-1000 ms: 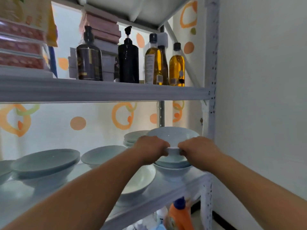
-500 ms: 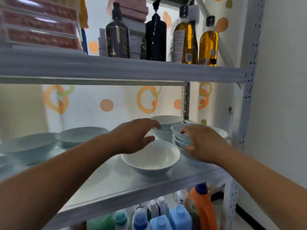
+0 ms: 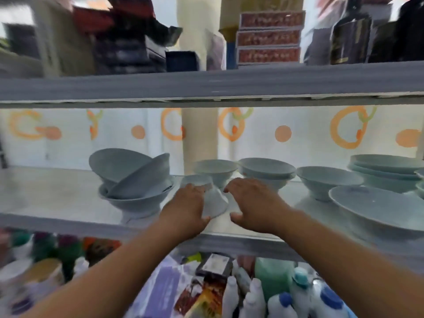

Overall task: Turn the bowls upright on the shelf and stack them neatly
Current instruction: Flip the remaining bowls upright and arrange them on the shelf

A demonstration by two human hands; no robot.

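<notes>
Soft, even daylight glows through the pale patterned backdrop (image 3: 298,143) behind the shelf (image 3: 57,198) — bright, no harsh shadows. Motion blur smears the whole picture, worst along the top and bottom edges — wide-angle bending curves the shelf lines.

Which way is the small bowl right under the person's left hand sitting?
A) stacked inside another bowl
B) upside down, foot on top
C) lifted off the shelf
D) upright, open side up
B: the small bowl widens downward to its rim on the shelf, its narrow foot on top, with the left hand against its side.
</notes>
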